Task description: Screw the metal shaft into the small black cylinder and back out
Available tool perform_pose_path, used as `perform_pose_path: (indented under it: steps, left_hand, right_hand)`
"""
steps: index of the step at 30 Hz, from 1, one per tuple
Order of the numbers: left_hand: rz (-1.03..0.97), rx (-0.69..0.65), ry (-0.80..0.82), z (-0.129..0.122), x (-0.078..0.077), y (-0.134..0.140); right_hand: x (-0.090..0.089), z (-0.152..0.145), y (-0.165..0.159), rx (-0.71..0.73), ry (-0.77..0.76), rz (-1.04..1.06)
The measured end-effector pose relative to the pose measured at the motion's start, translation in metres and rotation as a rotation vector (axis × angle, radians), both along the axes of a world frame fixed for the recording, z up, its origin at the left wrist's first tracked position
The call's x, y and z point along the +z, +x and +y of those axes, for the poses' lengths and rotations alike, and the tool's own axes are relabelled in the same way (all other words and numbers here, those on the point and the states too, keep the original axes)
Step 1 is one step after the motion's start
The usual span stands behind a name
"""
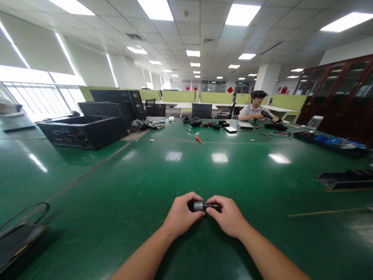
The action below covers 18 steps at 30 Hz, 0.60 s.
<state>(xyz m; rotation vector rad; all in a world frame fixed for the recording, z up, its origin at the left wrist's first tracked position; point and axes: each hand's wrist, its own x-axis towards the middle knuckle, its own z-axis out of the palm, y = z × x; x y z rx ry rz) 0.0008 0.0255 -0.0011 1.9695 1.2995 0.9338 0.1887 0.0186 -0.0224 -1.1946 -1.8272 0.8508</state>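
Close in front of me, a metal cylindrical part with a silver collar [198,206] and a thin, dark, ridged shaft lies level between my hands. My left hand [183,214] is closed around the collar end, thumb below and fingers above. The shaft end is pinched between the thumb and fingers of my right hand [227,216]. My fingers hide both tips of the part, and I cannot tell whether collar and shaft are one piece. Beneath both hands is the green tabletop [131,217].
An orange screwdriver [199,140] lies ahead. A black computer case [84,130] stands left, a dark flat device [20,241] near left. Rightward are black rails [346,179], a thin rod [326,212] and a black tray [329,144]. Opposite, a person [256,109] holds a power drill [269,115].
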Motion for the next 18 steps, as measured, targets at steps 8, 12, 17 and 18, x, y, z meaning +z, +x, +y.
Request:
perform_pose_path:
  steps: [8, 12, 17, 18]
  left_hand:
    - [-0.010, 0.005, -0.004, 0.0006, -0.0021, 0.0001]
    - [-0.013, 0.003, -0.005, 0.0009, -0.0027, -0.0002]
    - [-0.018, 0.015, 0.000, 0.0020, -0.0041, -0.0009]
    - [-0.020, 0.016, 0.001, 0.0023, -0.0044, -0.0011]
  right_hand:
    - [-0.0035, 0.0016, 0.0010, 0.005, 0.003, 0.007]
    - [-0.0036, 0.0017, 0.0010, 0.000, -0.002, 0.011]
    - [-0.0029, 0.0020, 0.0005, -0.004, -0.009, 0.025]
    - [-0.0025, 0.0019, 0.0003, -0.006, -0.012, 0.026]
